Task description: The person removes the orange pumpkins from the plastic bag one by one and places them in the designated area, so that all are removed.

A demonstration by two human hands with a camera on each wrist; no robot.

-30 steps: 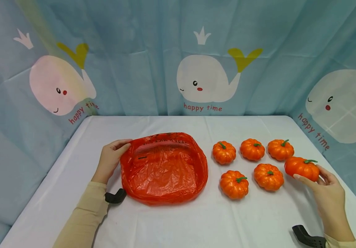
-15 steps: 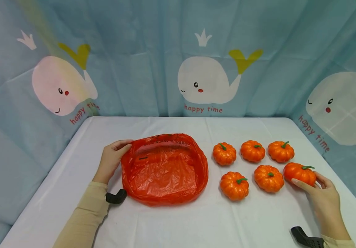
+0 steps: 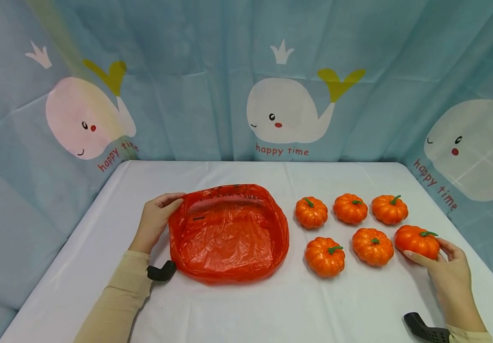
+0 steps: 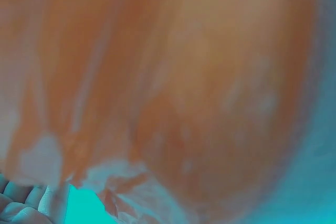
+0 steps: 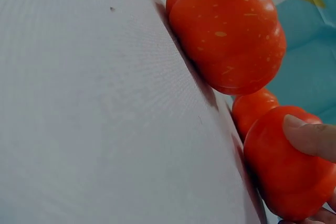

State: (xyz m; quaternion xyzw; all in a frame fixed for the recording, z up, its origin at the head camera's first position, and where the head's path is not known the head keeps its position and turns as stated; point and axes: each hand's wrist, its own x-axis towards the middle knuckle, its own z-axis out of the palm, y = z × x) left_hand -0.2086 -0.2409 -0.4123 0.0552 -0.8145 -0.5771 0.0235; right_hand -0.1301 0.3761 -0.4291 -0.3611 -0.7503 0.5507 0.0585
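A red plastic bag (image 3: 229,238) stands with its mouth spread wide, left of the table's middle. My left hand (image 3: 154,221) pinches the bag's upper left rim; in the left wrist view the blurred bag (image 4: 210,77) fills most of the picture. At the right, my right hand (image 3: 450,271) grips a small orange pumpkin (image 3: 415,242) with a green stem, thumb at its front. The right wrist view shows the thumb pressed on this pumpkin (image 5: 286,166), which sits at the tabletop. Its far side and most of the fingers are hidden.
Beside the held pumpkin lies another pumpkin (image 3: 373,247), and a further pumpkin (image 3: 325,257) is nearer the bag. Behind them is a row with a left pumpkin (image 3: 311,212), a middle pumpkin (image 3: 350,208) and a right pumpkin (image 3: 389,209). A blue curtain (image 3: 212,95) borders the white table (image 3: 246,314).
My right hand has lowered the pumpkin toward the near side, down to the table, at the right end of the front row. The left hand keeps its place on the bag.
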